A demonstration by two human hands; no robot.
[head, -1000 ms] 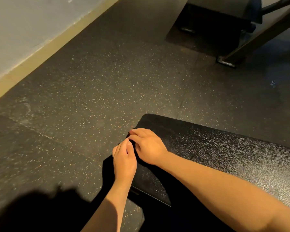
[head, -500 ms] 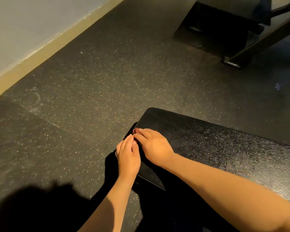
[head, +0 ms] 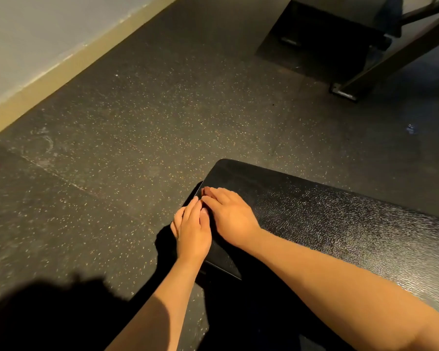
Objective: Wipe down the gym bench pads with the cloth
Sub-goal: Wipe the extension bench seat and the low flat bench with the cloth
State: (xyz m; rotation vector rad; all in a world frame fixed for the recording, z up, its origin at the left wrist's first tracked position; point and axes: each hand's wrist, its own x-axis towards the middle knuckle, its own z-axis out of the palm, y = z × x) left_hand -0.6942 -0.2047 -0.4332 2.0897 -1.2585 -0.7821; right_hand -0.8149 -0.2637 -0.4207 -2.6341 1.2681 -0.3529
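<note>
Both hands are down at the left end of the black textured bench pad (head: 340,224), which fills the lower right of the view. The right hand (head: 230,217) lies flat on top, fingers stretched out toward the edge. The left hand (head: 193,235) is touching it, fingers straight along the pad's side. I honestly can't make out the cloth, it's all black there. Speckled rubber floor (head: 137,148) all around.

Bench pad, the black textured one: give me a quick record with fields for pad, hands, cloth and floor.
pad: black textured vinyl bench pad, corner rounded
left hand: fingers straight, lying at the pad's end edge
right hand: flat on the pad, fingertips beside the left hand's
cloth: cannot make one out
floor: dark speckled rubber floor
background: dark metal frame on the floor
</note>
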